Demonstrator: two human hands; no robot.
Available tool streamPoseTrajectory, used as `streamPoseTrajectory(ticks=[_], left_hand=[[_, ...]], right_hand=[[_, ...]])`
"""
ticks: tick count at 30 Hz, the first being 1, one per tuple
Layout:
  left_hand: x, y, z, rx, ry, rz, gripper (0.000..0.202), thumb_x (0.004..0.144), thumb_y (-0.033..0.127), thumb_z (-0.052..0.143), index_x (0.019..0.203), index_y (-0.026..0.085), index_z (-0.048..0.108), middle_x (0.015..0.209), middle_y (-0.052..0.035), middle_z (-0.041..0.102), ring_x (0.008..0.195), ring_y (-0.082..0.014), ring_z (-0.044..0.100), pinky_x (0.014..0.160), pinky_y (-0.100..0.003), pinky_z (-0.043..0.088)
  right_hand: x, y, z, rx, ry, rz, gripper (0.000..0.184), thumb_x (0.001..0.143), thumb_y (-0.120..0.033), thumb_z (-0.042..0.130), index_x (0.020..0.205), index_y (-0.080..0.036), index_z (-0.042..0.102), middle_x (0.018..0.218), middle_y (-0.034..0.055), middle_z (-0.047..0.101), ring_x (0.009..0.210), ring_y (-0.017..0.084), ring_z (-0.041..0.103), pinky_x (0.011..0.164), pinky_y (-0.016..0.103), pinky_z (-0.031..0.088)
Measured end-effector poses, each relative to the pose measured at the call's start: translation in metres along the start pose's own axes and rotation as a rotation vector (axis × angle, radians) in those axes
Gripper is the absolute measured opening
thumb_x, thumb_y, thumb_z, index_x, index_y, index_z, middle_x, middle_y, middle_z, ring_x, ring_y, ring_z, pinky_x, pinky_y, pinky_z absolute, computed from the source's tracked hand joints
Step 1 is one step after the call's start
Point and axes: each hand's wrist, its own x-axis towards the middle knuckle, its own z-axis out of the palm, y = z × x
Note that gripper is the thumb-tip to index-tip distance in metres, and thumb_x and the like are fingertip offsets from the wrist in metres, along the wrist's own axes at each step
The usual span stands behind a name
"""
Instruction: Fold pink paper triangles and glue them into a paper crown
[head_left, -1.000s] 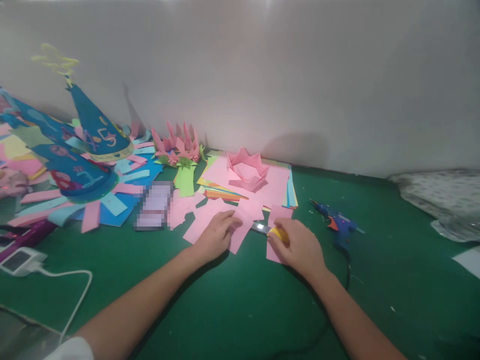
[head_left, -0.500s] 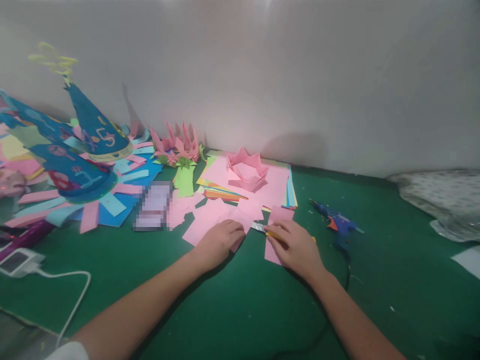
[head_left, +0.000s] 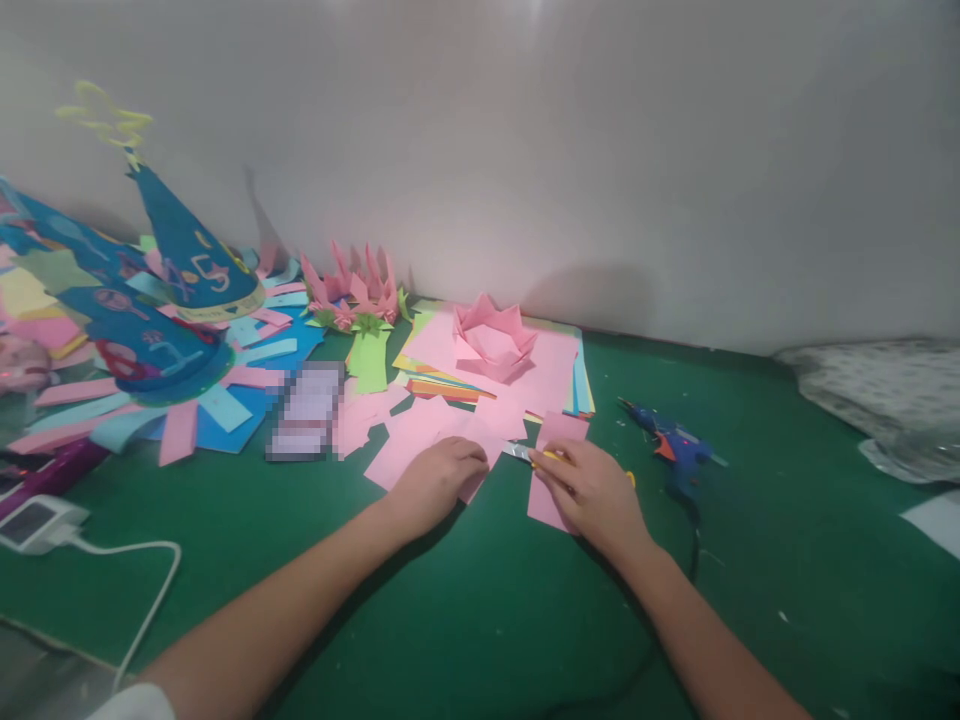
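Observation:
My left hand (head_left: 436, 488) rests with its fingers curled together at the edge of a piece of pink paper (head_left: 405, 440), pressing it to the green table. In my right hand (head_left: 596, 495) is a yellow utility knife (head_left: 551, 457), its fingers closed round the handle. The knife's silver blade (head_left: 517, 452) points left, between my two hands. Beneath the right hand lies a narrow strip of pink paper (head_left: 549, 500). Other pink pieces (head_left: 501, 415) lie just beyond the hands.
A folded pink paper flower (head_left: 493, 335) sits on stacked coloured sheets (head_left: 555, 375) at the back. Blue cone hats (head_left: 191, 240) and a phone (head_left: 307, 410) stand or lie leftward. To the right is a blue glue gun (head_left: 682, 450) with its cord. A white cable (head_left: 161, 590) runs at lower left.
My right hand and the knife have shifted very slightly; the pink strip under them has moved a touch left. My left hand has barely moved.

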Motion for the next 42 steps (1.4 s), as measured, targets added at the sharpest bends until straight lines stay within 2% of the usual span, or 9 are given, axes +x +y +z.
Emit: streamPoseTrajectory(ticks=[4,12,17,26,34,42], left_hand=[[0.002,-0.002,0.0,-0.003,0.01,-0.004,0.019,0.087,0.01,0.048,0.089,0.014,0.067,0.097,-0.0069,0.065,0.089,-0.0175,0.058,0.083,-0.031,0.048],[0.003,-0.001,-0.002,0.008,-0.016,-0.011,0.02,0.086,0.009,0.05,0.09,0.015,0.068,0.096,-0.005,0.066,0.09,-0.0171,0.059,0.082,-0.029,0.048],[0.003,-0.002,-0.004,0.013,-0.021,-0.011,0.02,0.086,0.01,0.05,0.089,0.016,0.069,0.096,-0.0051,0.066,0.091,-0.0171,0.059,0.083,-0.029,0.048],[0.004,-0.001,-0.003,0.004,-0.029,-0.033,0.021,0.086,0.009,0.049,0.091,0.016,0.069,0.098,-0.0061,0.066,0.092,-0.0174,0.06,0.084,-0.03,0.048],[0.004,-0.002,-0.004,-0.025,-0.049,-0.049,0.021,0.082,0.006,0.052,0.091,0.016,0.069,0.097,-0.0051,0.066,0.093,-0.0175,0.059,0.084,-0.029,0.048],[0.004,-0.001,-0.006,-0.031,-0.035,-0.036,0.023,0.083,0.007,0.049,0.089,0.017,0.07,0.095,-0.0059,0.066,0.092,-0.0179,0.06,0.083,-0.031,0.048]], right_hand=[[-0.001,0.003,0.0,-0.001,0.011,-0.002,0.024,0.089,-0.025,0.049,0.103,-0.02,0.068,0.095,0.0095,0.064,0.081,0.019,0.054,0.07,0.032,0.04],[0.003,-0.002,0.009,-0.019,0.065,-0.028,0.024,0.089,-0.023,0.049,0.103,-0.02,0.067,0.095,0.0095,0.063,0.08,0.019,0.053,0.069,0.031,0.039],[0.008,-0.006,0.014,-0.047,0.085,-0.033,0.022,0.088,-0.022,0.05,0.101,-0.021,0.068,0.095,0.0094,0.063,0.082,0.02,0.053,0.071,0.032,0.039],[0.01,-0.011,0.009,-0.085,0.146,-0.032,0.022,0.089,-0.022,0.05,0.101,-0.021,0.069,0.095,0.0098,0.064,0.084,0.02,0.052,0.072,0.032,0.04],[0.008,-0.004,0.01,-0.075,0.141,-0.049,0.022,0.088,-0.021,0.052,0.103,-0.019,0.068,0.097,0.0109,0.063,0.085,0.021,0.052,0.073,0.033,0.041],[0.012,-0.013,0.015,-0.093,0.158,-0.031,0.021,0.088,-0.02,0.052,0.102,-0.021,0.068,0.094,0.0094,0.064,0.084,0.02,0.051,0.071,0.032,0.04]])
